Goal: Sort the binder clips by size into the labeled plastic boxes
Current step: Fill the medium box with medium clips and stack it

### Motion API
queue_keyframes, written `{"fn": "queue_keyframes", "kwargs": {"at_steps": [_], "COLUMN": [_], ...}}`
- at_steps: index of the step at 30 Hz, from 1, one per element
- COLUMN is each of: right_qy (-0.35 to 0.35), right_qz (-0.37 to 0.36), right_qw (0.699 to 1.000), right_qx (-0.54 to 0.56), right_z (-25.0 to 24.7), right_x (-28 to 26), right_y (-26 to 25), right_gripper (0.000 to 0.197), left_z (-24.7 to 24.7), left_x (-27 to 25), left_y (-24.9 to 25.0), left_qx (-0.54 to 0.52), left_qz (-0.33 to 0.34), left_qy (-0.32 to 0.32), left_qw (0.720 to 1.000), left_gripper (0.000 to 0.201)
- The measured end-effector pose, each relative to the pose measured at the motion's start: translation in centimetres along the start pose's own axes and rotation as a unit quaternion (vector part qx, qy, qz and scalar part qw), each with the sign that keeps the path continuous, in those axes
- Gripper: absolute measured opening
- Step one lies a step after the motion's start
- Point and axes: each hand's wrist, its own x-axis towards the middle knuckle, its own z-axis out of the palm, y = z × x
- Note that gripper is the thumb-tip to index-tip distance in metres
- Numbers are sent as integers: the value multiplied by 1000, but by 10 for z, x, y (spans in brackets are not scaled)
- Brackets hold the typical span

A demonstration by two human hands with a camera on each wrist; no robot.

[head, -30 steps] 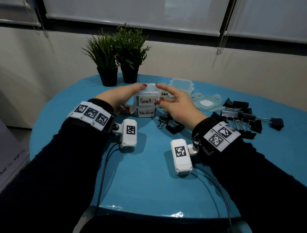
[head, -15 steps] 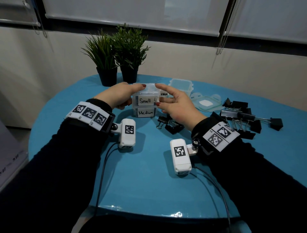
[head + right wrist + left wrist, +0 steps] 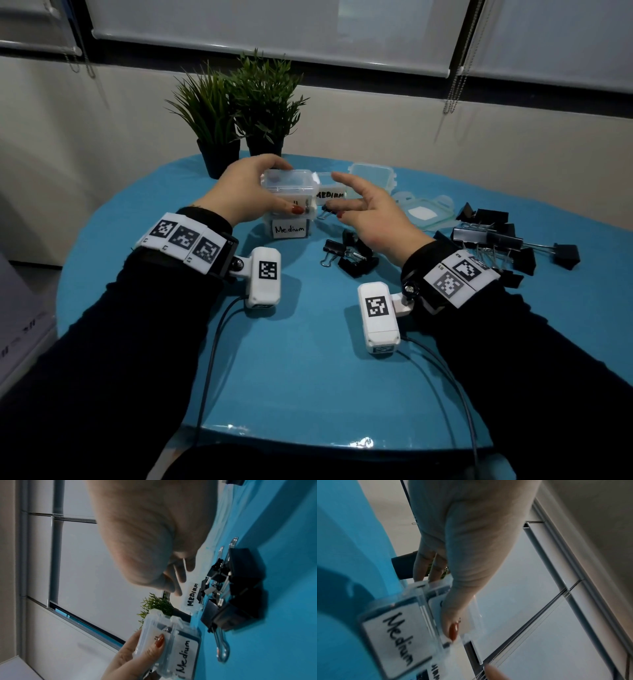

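My left hand (image 3: 255, 192) grips the clear lidded box labelled Small (image 3: 291, 183), thumb (image 3: 452, 622) across its label, fingers over the far side. That box sits tilted just above the box labelled Medium (image 3: 289, 229), which stands on the blue table (image 3: 308, 359). Just right of it, my right hand (image 3: 359, 205) hovers with fingers spread and holds nothing. A second box labelled MEDIUM (image 3: 330, 194) stands behind. Black binder clips (image 3: 352, 255) lie under my right palm, and larger ones (image 3: 493, 240) are piled at the right.
An open clear box (image 3: 371, 176) and a loose lid (image 3: 424, 212) lie behind my right hand. Two potted plants (image 3: 239, 113) stand at the table's far edge. Both wrist cameras and their cables hang over the near half of the table.
My left hand has closed round the Small box and raised it off the Medium box. My right hand has let go of it and drawn back to the right.
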Motion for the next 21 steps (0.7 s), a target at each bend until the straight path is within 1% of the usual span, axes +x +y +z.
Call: {"fn": "queue_keyframes", "kwargs": {"at_steps": [3, 5, 6, 8, 10, 11, 12, 13, 14, 16, 17, 18, 19, 20, 21], "right_qy": [57, 55, 36, -29, -101, -127, -144, -155, -161, -174, -181, -185, -186, -182, -176], "right_qz": [34, 63, 81, 108, 107, 98, 88, 79, 73, 62, 58, 57, 59, 61, 61], "right_qw": [996, 990, 986, 972, 950, 939, 931, 928, 928, 933, 939, 948, 957, 966, 972], "right_qx": [-51, -112, -144, -205, -276, -305, -323, -329, -328, -308, -287, -254, -214, -176, -144], "right_z": [-5, -8, -8, -7, -5, -5, -5, -4, -4, -4, -4, -4, -5, -7, -10], "right_x": [10, 12, 12, 8, 3, 2, 1, 1, 3, 7, 9, 11, 12, 13, 13], "right_y": [8, 12, 14, 14, 13, 13, 12, 12, 13, 17, 20, 23, 26, 28, 29], "right_gripper": [51, 44, 46, 56, 64, 64, 62, 60, 58, 55, 53, 50, 47, 43, 40], "left_z": [-2, -3, -3, -3, -1, 0, 1, 2, 3, 4, 7, 12, 19, 27, 35], "left_x": [7, 11, 13, 15, 16, 16, 15, 15, 13, 10, 8, 7, 7, 9, 12], "left_y": [-13, -22, -26, -30, -30, -30, -28, -24, -17, 1, 12, 22, 29, 34, 36], "left_qx": [-1, 19, 35, 64, 75, 76, 76, 74, 67, 46, 30, 0, -37, -68, -74], "left_qz": [-33, -59, -68, -83, -88, -84, -72, -46, -6, 79, 111, 132, 133, 118, 94], "left_qy": [50, 82, 90, 94, 89, 90, 100, 119, 145, 198, 207, 188, 144, 87, 26], "left_qw": [998, 995, 993, 990, 989, 989, 990, 989, 987, 976, 971, 973, 980, 987, 993], "left_gripper": [73, 75, 76, 74, 68, 66, 64, 63, 59, 42, 33, 28, 29, 33, 37]}}
